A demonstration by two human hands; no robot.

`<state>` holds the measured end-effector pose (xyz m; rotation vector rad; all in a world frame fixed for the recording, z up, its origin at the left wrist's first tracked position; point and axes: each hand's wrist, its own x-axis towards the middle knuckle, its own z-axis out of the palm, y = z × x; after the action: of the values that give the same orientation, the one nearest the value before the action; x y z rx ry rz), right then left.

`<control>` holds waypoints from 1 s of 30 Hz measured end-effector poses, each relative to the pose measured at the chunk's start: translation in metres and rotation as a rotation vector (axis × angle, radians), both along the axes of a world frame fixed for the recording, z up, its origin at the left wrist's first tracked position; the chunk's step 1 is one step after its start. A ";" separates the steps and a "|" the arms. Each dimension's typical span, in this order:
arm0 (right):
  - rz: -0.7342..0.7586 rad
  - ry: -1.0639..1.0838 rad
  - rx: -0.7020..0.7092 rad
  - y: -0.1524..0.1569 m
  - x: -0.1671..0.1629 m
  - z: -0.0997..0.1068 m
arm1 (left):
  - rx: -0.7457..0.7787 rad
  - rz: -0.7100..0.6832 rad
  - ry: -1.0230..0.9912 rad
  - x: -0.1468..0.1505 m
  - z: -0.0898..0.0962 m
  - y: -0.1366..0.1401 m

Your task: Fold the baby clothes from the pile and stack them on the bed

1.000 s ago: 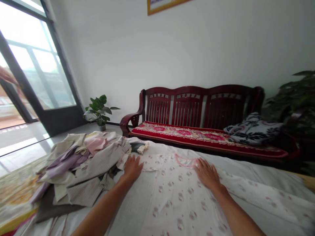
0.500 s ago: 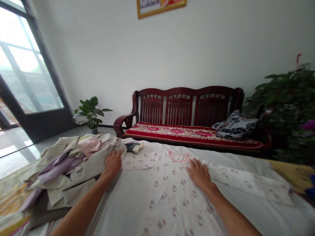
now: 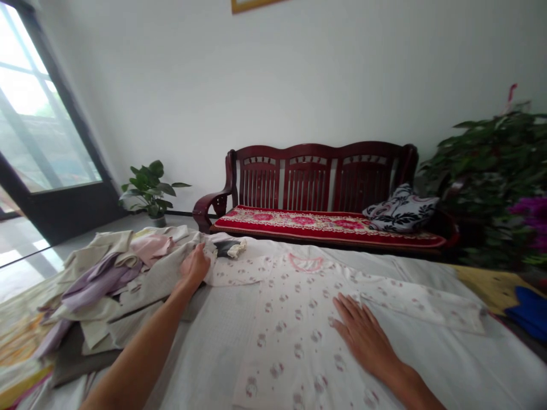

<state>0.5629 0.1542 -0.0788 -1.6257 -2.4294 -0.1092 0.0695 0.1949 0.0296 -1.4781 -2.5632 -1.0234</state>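
Note:
A white long-sleeved child's shirt (image 3: 294, 319) with a small repeated print and a pink neckline lies spread flat on a pale sheet (image 3: 213, 341). At the end of its left-side sleeve, my left hand (image 3: 196, 265) has its fingers curled in and closed, seemingly on the cuff; the fingertips are partly hidden. My right hand (image 3: 363, 336) rests palm down, fingers spread, on the shirt's right side below the other sleeve. Beside my left hand is a heap of crumpled clothes (image 3: 145, 282) in grey, cream, lilac and pink.
A dark garment with a ruffled cream edge (image 3: 231, 248) lies beyond the left sleeve. Blue cloth (image 3: 530, 313) sits at the right edge. Behind stands a dark red wooden bench (image 3: 307, 176) with a patterned cushion (image 3: 404, 210). Potted plants (image 3: 151, 188) flank it.
My right hand has moved from beside the neckline down the shirt's right side. My left hand's fingers have curled in at the sleeve end. The view has shifted slightly.

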 end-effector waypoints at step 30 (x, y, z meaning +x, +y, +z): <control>-0.223 0.138 -0.198 0.076 -0.075 0.071 | -0.100 -0.285 0.114 0.132 -0.081 -0.015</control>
<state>0.4881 0.2298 -0.0075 -1.9162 -2.2091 0.2083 0.2016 0.1800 -0.0516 -1.9104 -2.4056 -0.8133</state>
